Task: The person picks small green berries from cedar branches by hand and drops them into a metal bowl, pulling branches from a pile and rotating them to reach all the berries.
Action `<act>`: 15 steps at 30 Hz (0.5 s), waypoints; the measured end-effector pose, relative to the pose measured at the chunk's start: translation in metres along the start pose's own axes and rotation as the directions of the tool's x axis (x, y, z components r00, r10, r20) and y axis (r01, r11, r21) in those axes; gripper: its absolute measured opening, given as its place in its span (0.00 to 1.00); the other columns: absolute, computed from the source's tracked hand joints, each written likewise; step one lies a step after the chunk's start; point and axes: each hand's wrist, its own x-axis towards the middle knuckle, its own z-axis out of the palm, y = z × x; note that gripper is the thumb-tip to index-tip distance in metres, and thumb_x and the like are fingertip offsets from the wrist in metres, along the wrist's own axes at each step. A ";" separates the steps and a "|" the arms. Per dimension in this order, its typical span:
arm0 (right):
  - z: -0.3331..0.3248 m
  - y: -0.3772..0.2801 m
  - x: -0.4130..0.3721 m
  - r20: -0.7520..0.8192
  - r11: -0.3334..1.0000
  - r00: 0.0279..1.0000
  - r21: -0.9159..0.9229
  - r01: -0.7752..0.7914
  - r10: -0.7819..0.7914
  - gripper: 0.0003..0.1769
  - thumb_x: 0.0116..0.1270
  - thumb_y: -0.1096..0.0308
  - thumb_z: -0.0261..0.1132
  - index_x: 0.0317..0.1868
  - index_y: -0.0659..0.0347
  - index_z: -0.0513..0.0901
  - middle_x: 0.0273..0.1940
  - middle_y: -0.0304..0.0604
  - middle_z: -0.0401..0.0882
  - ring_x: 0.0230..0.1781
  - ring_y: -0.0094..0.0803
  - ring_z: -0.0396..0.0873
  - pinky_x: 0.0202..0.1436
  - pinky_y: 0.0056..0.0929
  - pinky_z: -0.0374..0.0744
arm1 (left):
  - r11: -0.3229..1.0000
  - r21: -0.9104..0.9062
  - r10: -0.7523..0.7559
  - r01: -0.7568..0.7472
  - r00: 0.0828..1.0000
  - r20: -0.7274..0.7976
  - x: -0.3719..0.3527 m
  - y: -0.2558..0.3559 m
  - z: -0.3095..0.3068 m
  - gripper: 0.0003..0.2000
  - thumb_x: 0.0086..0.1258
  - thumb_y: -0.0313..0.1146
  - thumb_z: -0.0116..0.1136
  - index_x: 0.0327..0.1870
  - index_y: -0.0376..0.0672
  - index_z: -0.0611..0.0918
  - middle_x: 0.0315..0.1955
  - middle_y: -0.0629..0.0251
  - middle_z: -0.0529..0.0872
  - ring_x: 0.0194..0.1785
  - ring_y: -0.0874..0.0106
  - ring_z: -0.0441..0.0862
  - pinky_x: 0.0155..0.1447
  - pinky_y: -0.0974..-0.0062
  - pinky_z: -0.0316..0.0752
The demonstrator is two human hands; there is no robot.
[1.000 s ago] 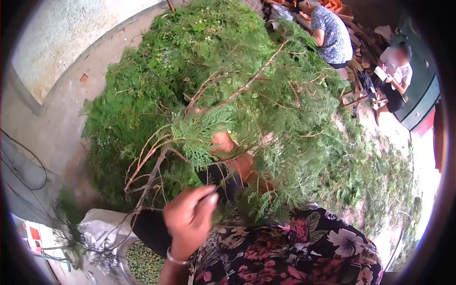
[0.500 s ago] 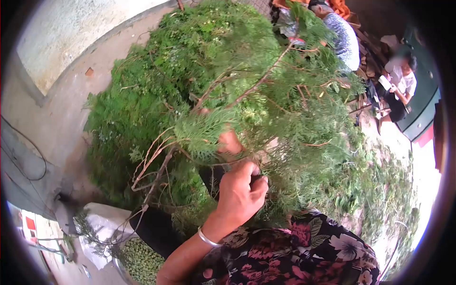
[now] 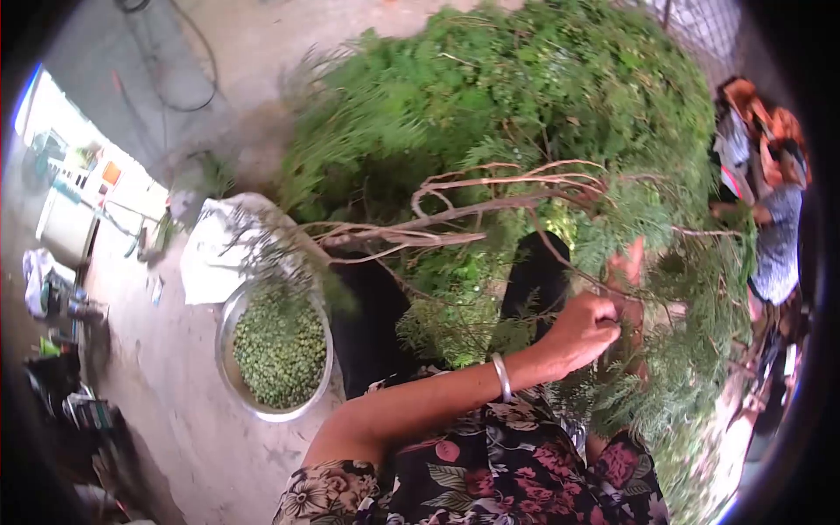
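Observation:
A long conifer branch (image 3: 472,210) with bare brown stems and feathery green sprays lies across the view above my lap. My left hand (image 3: 570,337), a silver bangle on its wrist, is closed, with its fingertips pinched among the sprays; what they hold is too small to make out. Just beyond it, partly covered by foliage, my right hand (image 3: 626,262) grips the branch. To the left, a metal bowl (image 3: 224,372) contains many small green cones or berries (image 3: 278,354).
A large heap of green cuttings (image 3: 560,96) rises in front of me. Beside the bowl lies a white sack (image 3: 214,254) on the concrete floor (image 3: 175,385). At right sits another person (image 3: 777,254) in a patterned top. Cables (image 3: 206,79) run along the upper left.
My view has swung left, bringing the whole bowl into sight and shifting the heap and other people rightward. My left hand stays closed near the branch sprays.

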 end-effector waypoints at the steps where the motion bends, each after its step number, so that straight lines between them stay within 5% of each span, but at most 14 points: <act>1: 0.002 0.001 0.000 0.019 1.000 1.000 -0.028 0.006 -0.006 0.13 0.66 0.69 0.57 0.49 0.65 0.74 0.58 0.45 0.72 0.46 0.29 0.77 0.44 0.26 0.77 | 0.978 -0.204 -0.048 0.050 0.999 0.012 -0.004 0.003 0.003 0.10 0.65 0.33 0.58 0.28 0.34 0.78 0.16 0.70 0.74 0.17 0.82 0.67 0.20 0.82 0.62; 2: 0.003 0.001 0.000 0.037 0.998 0.999 -0.058 0.014 -0.012 0.13 0.66 0.69 0.57 0.49 0.65 0.74 0.58 0.45 0.72 0.46 0.28 0.77 0.44 0.26 0.76 | 0.979 -0.199 -0.040 0.038 0.999 -0.008 -0.007 0.007 0.000 0.10 0.65 0.33 0.58 0.28 0.34 0.78 0.16 0.70 0.74 0.17 0.82 0.67 0.20 0.82 0.62; 5: -0.004 0.003 0.005 0.081 0.985 0.996 -0.169 0.047 -0.034 0.14 0.67 0.69 0.57 0.50 0.65 0.73 0.57 0.45 0.72 0.46 0.28 0.76 0.44 0.26 0.76 | 0.905 -0.238 -0.325 0.353 0.934 0.147 -0.016 0.034 -0.009 0.14 0.67 0.36 0.58 0.25 0.36 0.75 0.20 0.66 0.78 0.15 0.84 0.65 0.18 0.83 0.61; 8: -0.020 0.006 0.007 0.113 0.951 0.993 -0.299 0.075 -0.043 0.15 0.67 0.68 0.57 0.52 0.64 0.72 0.57 0.44 0.72 0.46 0.27 0.76 0.45 0.26 0.76 | 0.956 -0.149 -0.220 0.252 0.955 0.200 -0.031 0.033 -0.032 0.13 0.68 0.35 0.56 0.27 0.35 0.76 0.21 0.66 0.78 0.15 0.83 0.65 0.19 0.83 0.61; 11: -0.050 0.006 0.000 0.113 0.887 0.993 -0.455 0.073 -0.024 0.16 0.68 0.68 0.56 0.53 0.64 0.71 0.56 0.43 0.72 0.46 0.27 0.76 0.45 0.25 0.76 | 0.998 0.023 -0.063 0.064 0.997 -0.040 -0.079 0.043 -0.083 0.09 0.68 0.31 0.54 0.31 0.34 0.79 0.22 0.67 0.80 0.22 0.81 0.71 0.27 0.80 0.67; 13: -0.066 0.008 0.005 0.103 0.833 0.994 -0.547 0.089 -0.039 0.16 0.68 0.68 0.56 0.54 0.64 0.71 0.56 0.43 0.73 0.46 0.26 0.75 0.45 0.25 0.75 | 0.999 0.039 0.002 0.019 0.880 -0.475 -0.124 0.013 -0.119 0.10 0.69 0.33 0.53 0.32 0.34 0.79 0.22 0.66 0.81 0.25 0.76 0.78 0.33 0.78 0.74; 14: -0.072 0.009 0.010 0.096 0.803 0.994 -0.587 0.099 -0.052 0.17 0.68 0.67 0.56 0.55 0.64 0.70 0.56 0.43 0.73 0.46 0.26 0.75 0.45 0.25 0.75 | 0.892 0.431 0.205 0.137 0.727 -0.655 -0.162 -0.055 -0.173 0.10 0.69 0.33 0.53 0.35 0.33 0.79 0.27 0.63 0.82 0.31 0.74 0.82 0.38 0.77 0.77; 15: -0.078 0.010 0.015 0.091 0.773 0.994 -0.626 0.106 -0.062 0.17 0.68 0.67 0.56 0.55 0.64 0.70 0.55 0.43 0.73 0.46 0.26 0.75 0.45 0.25 0.75 | 0.759 0.636 0.371 0.138 0.712 -0.597 -0.201 -0.055 -0.205 0.09 0.68 0.31 0.54 0.38 0.32 0.79 0.33 0.60 0.82 0.35 0.73 0.81 0.40 0.77 0.77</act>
